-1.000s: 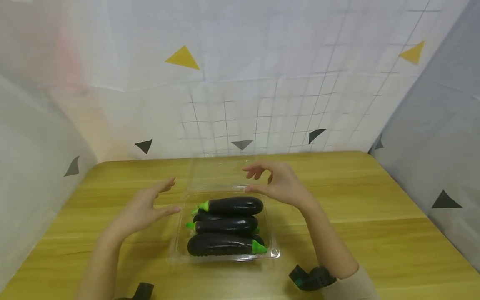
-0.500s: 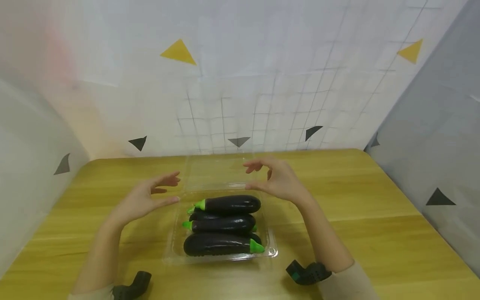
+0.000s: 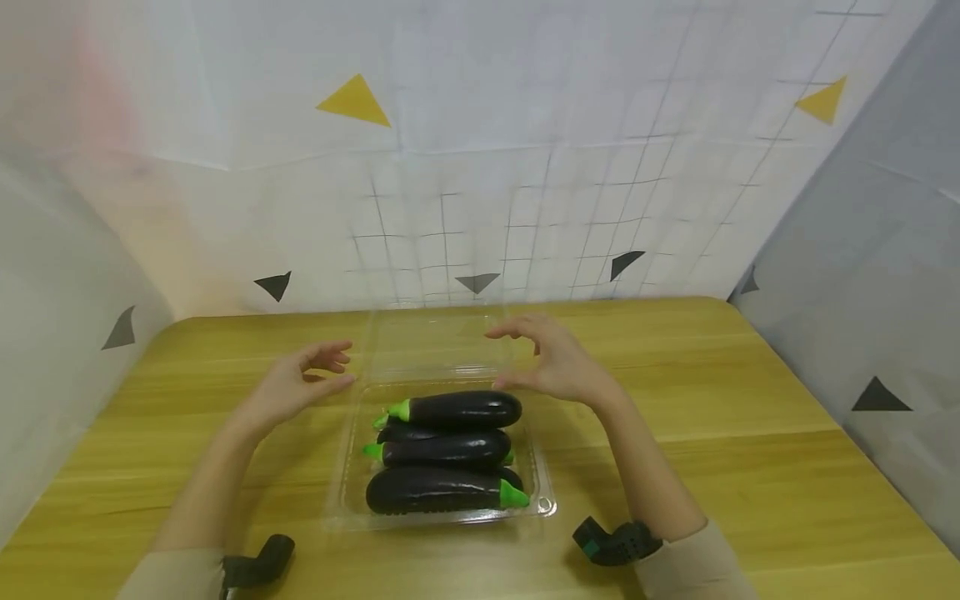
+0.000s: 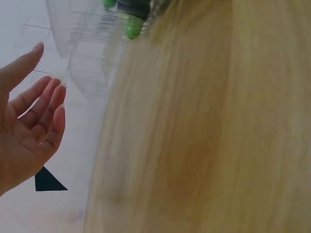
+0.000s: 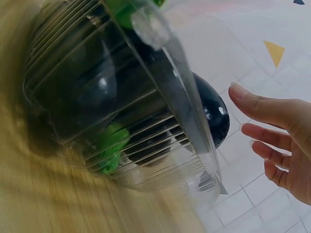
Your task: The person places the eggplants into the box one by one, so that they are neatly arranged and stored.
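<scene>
A clear plastic clamshell box [image 3: 543, 467] sits on the table with its see-through lid [image 3: 431, 346] folded back behind it. Several dark eggplants with green caps lie piled inside; the top rear eggplant [image 3: 468, 409] and the front eggplant [image 3: 435, 489] show best. My left hand [image 3: 288, 387] hovers beside the box's rear left corner, fingers loosely bent and apart from it. Above the rear right corner my right hand [image 3: 551, 362] is held, thumb and fingers spread, holding nothing. The right wrist view shows the right hand [image 5: 282, 138] close to one eggplant's rounded end [image 5: 212, 111], with a gap between.
The wooden table [image 3: 712, 467] runs back to a white sheet wall [image 3: 480, 208] marked with grid lines and triangles. Side sheets stand left and right. A black wrist camera [image 3: 258, 562] is strapped to the left forearm, another black camera [image 3: 618, 542] to the right.
The left hand has shifted slightly up and back, its fingers bending a little. My right hand has barely moved. Box and eggplants stay in place; the head view has shifted slightly.
</scene>
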The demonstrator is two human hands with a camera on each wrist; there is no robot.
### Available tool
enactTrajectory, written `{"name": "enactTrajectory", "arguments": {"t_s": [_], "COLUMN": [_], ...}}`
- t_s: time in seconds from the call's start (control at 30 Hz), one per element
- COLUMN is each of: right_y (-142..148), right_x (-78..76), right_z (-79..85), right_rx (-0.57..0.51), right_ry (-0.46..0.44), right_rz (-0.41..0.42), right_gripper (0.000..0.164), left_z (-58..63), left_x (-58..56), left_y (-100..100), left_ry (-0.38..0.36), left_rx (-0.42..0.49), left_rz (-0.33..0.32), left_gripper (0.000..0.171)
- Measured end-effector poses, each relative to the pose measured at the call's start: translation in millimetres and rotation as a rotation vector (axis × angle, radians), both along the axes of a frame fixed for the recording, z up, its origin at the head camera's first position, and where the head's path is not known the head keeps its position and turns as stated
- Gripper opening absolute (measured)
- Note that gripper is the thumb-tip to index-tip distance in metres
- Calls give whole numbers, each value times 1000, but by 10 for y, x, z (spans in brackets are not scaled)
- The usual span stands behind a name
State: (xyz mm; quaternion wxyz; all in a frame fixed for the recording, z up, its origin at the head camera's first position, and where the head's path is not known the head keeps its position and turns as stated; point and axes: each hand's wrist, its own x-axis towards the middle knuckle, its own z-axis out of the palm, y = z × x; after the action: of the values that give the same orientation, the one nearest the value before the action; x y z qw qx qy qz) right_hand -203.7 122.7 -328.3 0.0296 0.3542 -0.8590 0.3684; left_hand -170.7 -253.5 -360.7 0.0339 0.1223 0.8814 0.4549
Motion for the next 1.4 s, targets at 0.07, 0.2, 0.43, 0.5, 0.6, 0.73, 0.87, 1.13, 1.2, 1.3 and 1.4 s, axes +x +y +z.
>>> {"name": "enactTrajectory", "arguments": {"t_s": [0.07, 0.2, 0.43, 0.5, 0.6, 0.73, 0.87, 1.13, 1.2, 1.3, 1.4], "right_y": [6, 5, -32, -34, -39, -43, -38, -52, -54, -52, -46], "right_x": [-6, -15, -9, 1, 9, 8, 3, -1, 4, 3, -13], "right_z": [-11, -23, -36, -35, -32, -34, -41, -54, -51, -52, -63], "right_rx": [0, 8, 21, 21, 21, 23, 19, 13, 10, 7, -12], "right_ry": [2, -13, -34, -28, -20, -28, -37, -21, -18, -10, 12], "right_rz": [-2, 10, 23, 20, 21, 21, 32, 50, 49, 38, 16], "right_gripper": [61, 63, 64, 64, 64, 63, 62, 62, 62, 61, 59], "left_z": [-33, -73, -83, -87, -89, -77, -73, -53, -43, -18, 6], "left_x": [-52, -149, -232, -245, -262, -276, -294, -271, -248, -201, -162], "left_y": [15, 59, 100, 102, 103, 111, 122, 135, 139, 157, 182], "left_ry": [-16, -72, -164, -219, -313, -401, -441, -435, -391, -296, -198], "left_rx": [-18, -32, -15, 1, 43, 98, 145, 211, 199, 160, 118], "left_rz": [32, 109, 154, 149, 131, 100, 100, 127, 132, 129, 142], "left_gripper": [57, 56, 59, 63, 67, 67, 56, 41, 38, 34, 30]}}
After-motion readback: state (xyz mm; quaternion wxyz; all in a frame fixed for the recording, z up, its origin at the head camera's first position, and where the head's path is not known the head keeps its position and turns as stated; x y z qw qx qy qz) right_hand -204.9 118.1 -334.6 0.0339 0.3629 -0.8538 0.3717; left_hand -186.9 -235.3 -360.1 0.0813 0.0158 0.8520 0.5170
